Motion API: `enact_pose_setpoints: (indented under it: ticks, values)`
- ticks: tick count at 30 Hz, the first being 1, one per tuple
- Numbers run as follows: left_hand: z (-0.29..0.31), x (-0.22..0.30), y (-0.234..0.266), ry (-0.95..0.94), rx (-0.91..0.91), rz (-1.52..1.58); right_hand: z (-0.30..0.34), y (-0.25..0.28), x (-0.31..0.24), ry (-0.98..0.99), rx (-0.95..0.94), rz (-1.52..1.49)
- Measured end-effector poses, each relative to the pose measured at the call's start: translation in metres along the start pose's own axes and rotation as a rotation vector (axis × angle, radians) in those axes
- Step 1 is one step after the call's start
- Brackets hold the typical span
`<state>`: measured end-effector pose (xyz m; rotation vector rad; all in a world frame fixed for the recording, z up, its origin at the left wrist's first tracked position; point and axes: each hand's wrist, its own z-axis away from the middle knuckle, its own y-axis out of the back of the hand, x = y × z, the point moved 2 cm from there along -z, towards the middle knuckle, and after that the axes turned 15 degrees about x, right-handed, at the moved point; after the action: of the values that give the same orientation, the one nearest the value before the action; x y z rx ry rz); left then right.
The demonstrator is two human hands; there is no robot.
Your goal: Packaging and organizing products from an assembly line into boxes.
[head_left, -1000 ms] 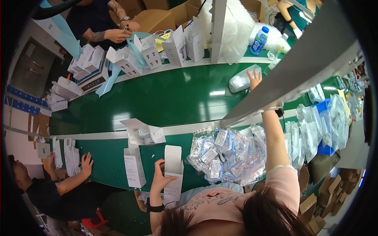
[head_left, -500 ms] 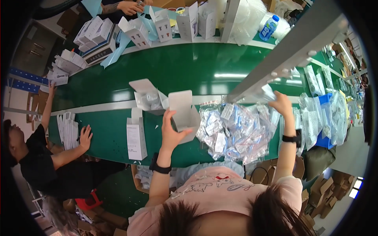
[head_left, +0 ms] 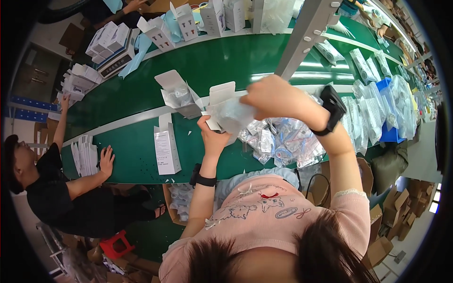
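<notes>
Steadying a box [head_left: 220,95], it seems, left fingers [head_left: 205,122] clamp it while right fingers [head_left: 255,94], at two o'clock, grip a pouch [head_left: 232,117].

And here's the white carton [head_left: 222,93], top open, a tall plain flap standing up at the back and a smaller flap jutting out on the left, its mouth tipped toward the camera! It's up in the grip, over the far edge of the green bench [head_left: 130,137], at about the middle of that edge. Right at the mouth sits the clear plastic package [head_left: 232,115], pale, see-through and crumpled, smeared with blur, slanting across the opening and pinched at its upper right end. How deep it sits, you can't tell!
</notes>
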<state>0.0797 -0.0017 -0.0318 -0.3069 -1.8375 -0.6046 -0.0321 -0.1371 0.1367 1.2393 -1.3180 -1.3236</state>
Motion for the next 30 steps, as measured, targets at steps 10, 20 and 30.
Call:
enact_pose_setpoints:
  ticks: [10,20,30]
  values:
    - [0.02,-0.023,0.02,-0.137,0.182,-0.029,-0.083,0.002,-0.028,0.156,-0.22,0.119]
    - [0.031,-0.009,-0.006,-0.193,0.217,-0.109,-0.106,-0.064,-0.059,0.293,-0.516,0.246]
    - [0.042,-0.045,0.042,-0.161,0.24,0.168,-0.05,-0.043,-0.015,0.023,0.298,-1.008]
